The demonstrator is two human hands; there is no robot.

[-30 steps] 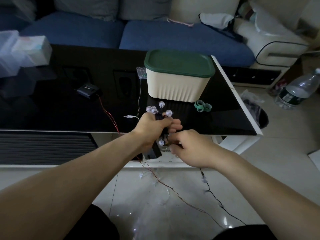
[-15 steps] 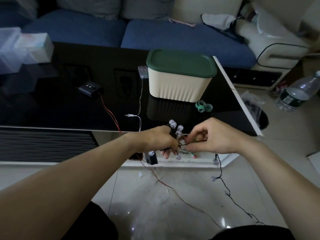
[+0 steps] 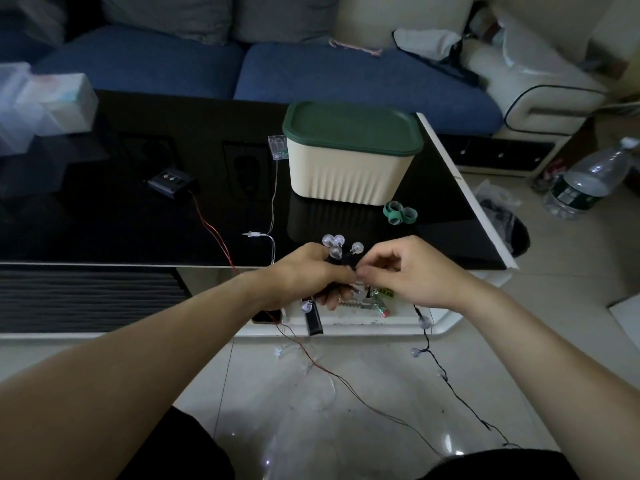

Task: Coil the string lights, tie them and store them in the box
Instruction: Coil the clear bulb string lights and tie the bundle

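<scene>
My left hand grips a coiled bunch of string lights, whose clear round bulbs stick up above my fingers at the front edge of the black table. My right hand pinches the dark wire right beside the bunch. The loose end of the string hangs from my right hand down to the floor. A cream box with a shut green lid stands on the table behind my hands. Green ties lie in front of the box.
A black battery pack with a red wire and a clear battery case with a thin wire lie on the table. A red-and-black wire trails over the tiled floor. A water bottle lies at right; a blue sofa stands behind.
My hands rose slightly toward the table edge and my right hand came back to the bunch, laying more wire on it. The hanging end is shorter.
</scene>
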